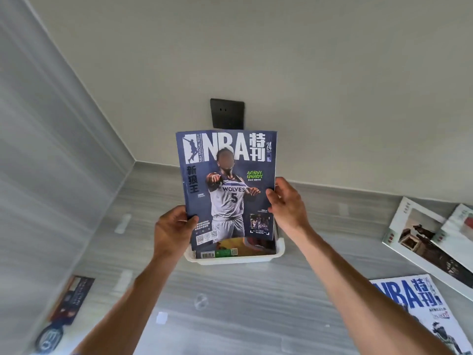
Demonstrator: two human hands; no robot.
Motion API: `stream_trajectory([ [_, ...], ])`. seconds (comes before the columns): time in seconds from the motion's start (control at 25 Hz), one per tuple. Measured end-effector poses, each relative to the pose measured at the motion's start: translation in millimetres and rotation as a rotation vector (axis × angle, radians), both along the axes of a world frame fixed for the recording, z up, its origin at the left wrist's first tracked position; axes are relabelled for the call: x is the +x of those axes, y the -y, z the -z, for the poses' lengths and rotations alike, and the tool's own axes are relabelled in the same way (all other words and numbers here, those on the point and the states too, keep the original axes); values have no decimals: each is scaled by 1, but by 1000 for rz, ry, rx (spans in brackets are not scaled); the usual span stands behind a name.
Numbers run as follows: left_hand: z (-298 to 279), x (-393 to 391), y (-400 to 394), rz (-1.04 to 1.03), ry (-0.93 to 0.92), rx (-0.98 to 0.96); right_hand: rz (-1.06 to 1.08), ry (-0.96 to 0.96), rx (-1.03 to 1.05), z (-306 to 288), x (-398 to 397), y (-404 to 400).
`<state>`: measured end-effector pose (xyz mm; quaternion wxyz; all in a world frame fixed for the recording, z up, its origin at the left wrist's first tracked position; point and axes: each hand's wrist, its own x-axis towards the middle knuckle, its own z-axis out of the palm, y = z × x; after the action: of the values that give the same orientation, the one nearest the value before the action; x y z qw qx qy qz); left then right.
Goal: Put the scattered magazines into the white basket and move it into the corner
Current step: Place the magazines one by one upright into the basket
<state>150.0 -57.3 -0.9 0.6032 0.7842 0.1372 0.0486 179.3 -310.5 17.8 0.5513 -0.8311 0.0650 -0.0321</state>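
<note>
A blue NBA magazine (227, 180) stands upright with its lower edge inside the white basket (277, 254) on the grey floor near the wall. My left hand (171, 229) grips its lower left edge and my right hand (286, 203) holds its right edge. Another magazine with a colourful cover (238, 248) lies in the basket in front of it. On the floor lie a white NBA magazine (419, 311) at the lower right, two pale magazines (419, 242) at the right, and a dark magazine (69, 303) at the lower left.
A black wall socket (227, 114) sits on the white wall just behind the basket. The room corner (134, 161) is to the left of the basket, where a grey panelled wall (51, 175) meets the white one. Grey wood-look floor (230, 303) surrounds the basket.
</note>
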Motion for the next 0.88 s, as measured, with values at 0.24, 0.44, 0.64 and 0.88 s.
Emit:
stream_trajectory([
  [0.24,21,6,-18,220,-130,707,58,-121,-133,46,3,4],
  [0.44,27,26,-29,237,-260,486,249,-230,-58,54,14,22],
  [0.64,26,85,-16,229,-240,-17,-18,-390,350,54,53,13],
  [0.88,35,81,7,159,49,-255,36,-103,479,60,46,-1],
])
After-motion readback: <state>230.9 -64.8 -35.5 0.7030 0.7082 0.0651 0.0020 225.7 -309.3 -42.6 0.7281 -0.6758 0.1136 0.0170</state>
